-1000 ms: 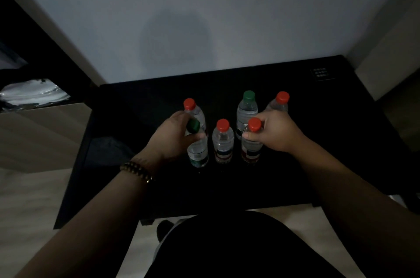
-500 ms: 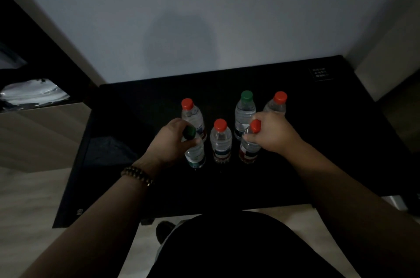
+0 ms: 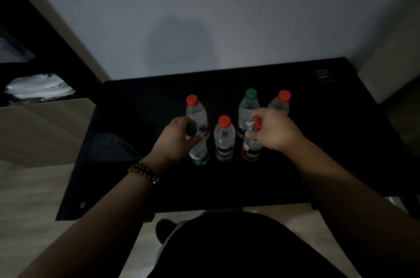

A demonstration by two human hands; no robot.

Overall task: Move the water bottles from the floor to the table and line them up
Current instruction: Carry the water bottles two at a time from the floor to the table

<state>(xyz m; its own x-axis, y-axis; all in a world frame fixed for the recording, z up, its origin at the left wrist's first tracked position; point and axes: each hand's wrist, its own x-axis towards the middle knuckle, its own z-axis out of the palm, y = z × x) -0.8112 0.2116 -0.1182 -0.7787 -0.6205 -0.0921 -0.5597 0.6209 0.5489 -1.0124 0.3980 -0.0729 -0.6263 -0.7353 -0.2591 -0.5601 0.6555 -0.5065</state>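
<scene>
Several clear water bottles stand on the black table (image 3: 318, 164). My left hand (image 3: 176, 141) grips the neck of a green-capped bottle (image 3: 198, 152) at the front left. My right hand (image 3: 273, 133) holds the top of a red-capped bottle (image 3: 251, 149) at the front right, tilted slightly. Between them a red-capped bottle (image 3: 224, 139) stands free. Behind are a red-capped bottle (image 3: 196, 110), a green-capped bottle (image 3: 247, 107) and another red-capped bottle (image 3: 280, 101).
A grey wall rises just behind the table. A dark shelf unit with white cloth (image 3: 38, 90) stands at the left. A small printed card (image 3: 323, 75) lies at the table's back right corner. Light wooden floor (image 3: 29, 198) shows at the left and below.
Both hands slid their bottles slightly toward the table's front; the right-hand bottle now leans a little. The other bottles stayed put.
</scene>
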